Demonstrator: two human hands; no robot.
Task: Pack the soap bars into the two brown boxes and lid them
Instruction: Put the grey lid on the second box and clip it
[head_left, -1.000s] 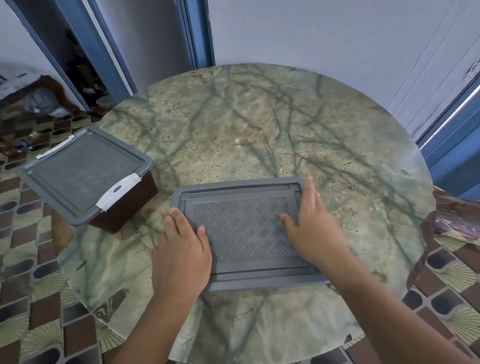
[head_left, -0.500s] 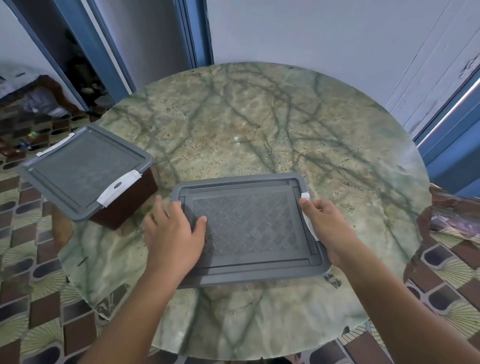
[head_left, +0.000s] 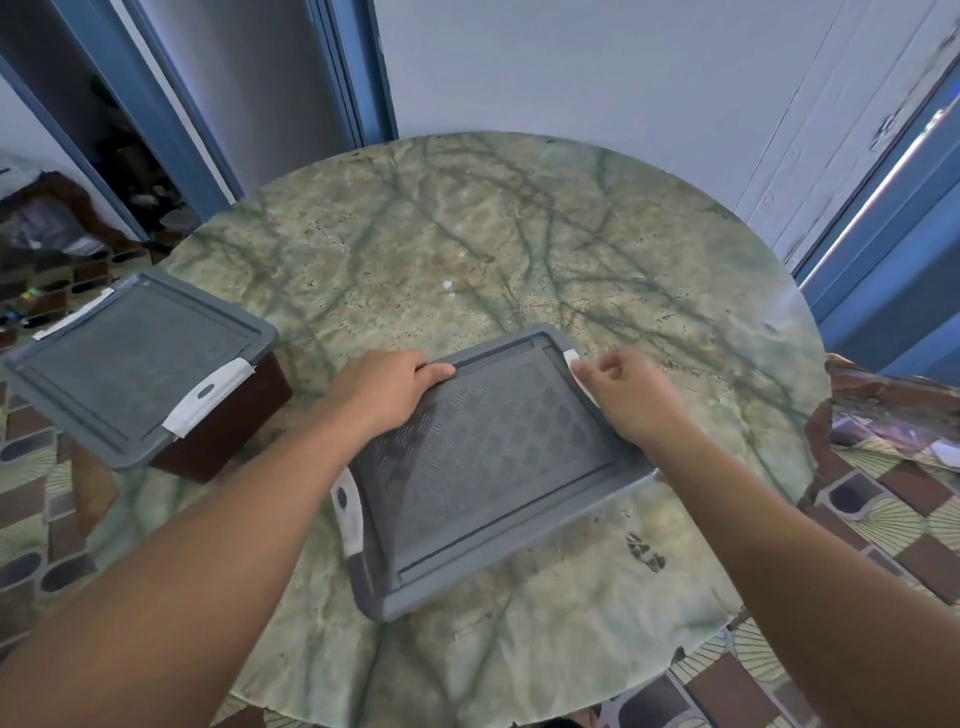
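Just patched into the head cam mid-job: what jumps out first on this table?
Front and centre, both hands work a grey lid: the left hand holds its far-left edge, and the right hand pinches a white latch at its far-right corner. At the round marble table's left edge sits a brown box, already lidded in grey with white latches.

Two grey-lidded boxes (head_left: 137, 364) (head_left: 493, 462) are seen, four white latches, two hands (head_left: 387, 395) (head_left: 631, 397), and one round table (head_left: 519, 234).

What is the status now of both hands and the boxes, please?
Left hand grips near lid far-left edge. Right hand pinches its white clip. Second box lidded, at left table edge. Nothing in the way.
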